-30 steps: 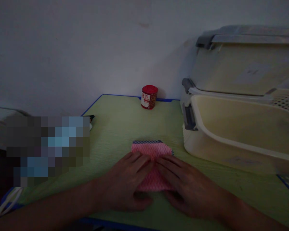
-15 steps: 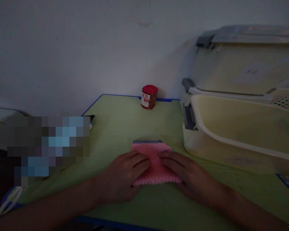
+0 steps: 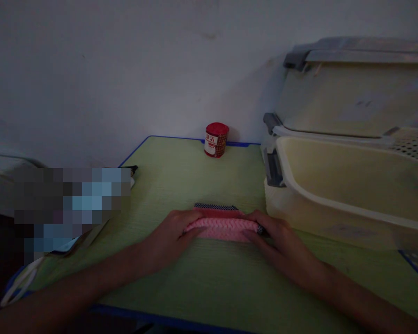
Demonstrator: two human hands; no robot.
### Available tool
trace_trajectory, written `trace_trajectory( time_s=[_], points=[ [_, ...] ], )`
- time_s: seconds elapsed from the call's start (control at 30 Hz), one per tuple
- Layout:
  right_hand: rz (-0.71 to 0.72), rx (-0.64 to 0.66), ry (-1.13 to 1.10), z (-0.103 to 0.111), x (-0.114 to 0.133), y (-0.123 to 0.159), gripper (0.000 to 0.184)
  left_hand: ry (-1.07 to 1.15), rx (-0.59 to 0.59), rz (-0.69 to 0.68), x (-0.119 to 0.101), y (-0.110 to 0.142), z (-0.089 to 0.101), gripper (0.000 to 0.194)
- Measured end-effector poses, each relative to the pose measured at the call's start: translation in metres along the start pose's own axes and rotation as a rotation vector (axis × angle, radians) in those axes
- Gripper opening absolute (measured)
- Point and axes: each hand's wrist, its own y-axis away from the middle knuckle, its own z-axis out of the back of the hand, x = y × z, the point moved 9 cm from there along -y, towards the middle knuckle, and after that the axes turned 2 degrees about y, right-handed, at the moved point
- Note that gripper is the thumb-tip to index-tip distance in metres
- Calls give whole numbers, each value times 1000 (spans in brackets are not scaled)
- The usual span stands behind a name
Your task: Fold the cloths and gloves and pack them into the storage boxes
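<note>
A pink textured cloth (image 3: 223,227) with a dark checkered edge lies on the green tabletop (image 3: 181,171), its near part folded up over itself. My left hand (image 3: 177,236) pinches the left end of the fold, thumb in front and fingers behind. At the right end, my right hand (image 3: 273,236) grips the fold the same way. A flat part of the cloth with the checkered trim shows just beyond the fold.
Near the wall stands a red cylindrical pack (image 3: 216,140) with a white label. On the right sits an open cream plastic bin (image 3: 316,218), with a lidded bin (image 3: 334,102) behind it. At the left edge lies a blurred-out item (image 3: 90,199).
Both hands were resting flat on the spread cloth. Now they hold its near edge, which has been lifted and folded away from me, making the cloth shorter and narrower front to back.
</note>
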Motion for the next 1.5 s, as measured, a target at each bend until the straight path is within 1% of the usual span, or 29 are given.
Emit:
trace_trajectory(
  time_s=[0.13,0.23,0.37,0.53,0.63,0.93,1.3,1.5],
  points=[
    [-108,-27,-24,-1,-11,0,19,26,-11,112,12,-3,-2,26],
    [-150,-51,-59,-2,-17,0,14,46,-58,181,23,-6,-1,27],
    [-176,-81,-86,-3,-22,-1,10,143,-98,226,30,-11,0,24],
    [-204,-93,-54,-4,-26,-6,10,137,-145,229,31,-15,2,28],
    [-197,-93,-15,-3,-25,-10,10,114,-164,224,31,-17,4,28],
    [-154,-80,177,-3,-17,-19,11,3,-117,205,23,-27,3,25],
    [-81,-77,348,-7,-7,-23,15,-181,-120,173,16,-24,1,21],
    [-86,-21,411,-13,-6,-22,17,-277,-108,165,12,-22,-1,21]
  ],
)
